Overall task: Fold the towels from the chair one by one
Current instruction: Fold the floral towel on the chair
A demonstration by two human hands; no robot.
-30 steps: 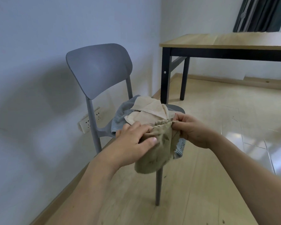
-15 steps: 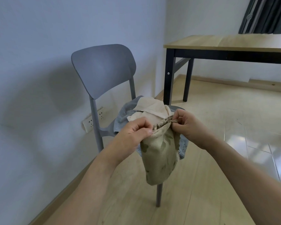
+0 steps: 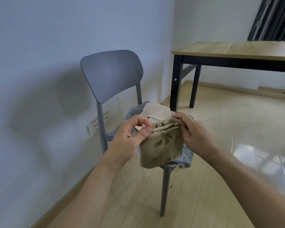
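Left hand (image 3: 130,137) pinching one end of the tan leaf-print towel (image 3: 161,145) between thumb and forefinger, right hand (image 3: 192,131) gripping the other end of its bunched top edge, the folded cloth hanging between and below both. Just behind the hands, more towels (image 3: 155,110), cream over grey-blue, heaped on the seat of the grey chair (image 3: 112,76). Beyond the right hand, a wooden tabletop (image 3: 237,48) on black legs.

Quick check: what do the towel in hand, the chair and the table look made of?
Towel: soft nubby cloth, likely terry, beige with leaf print, matte. Chair: grey, probably moulded plastic, smooth satin sheen. Table: light wood-grain top, maybe laminate, on black, seemingly metal legs.
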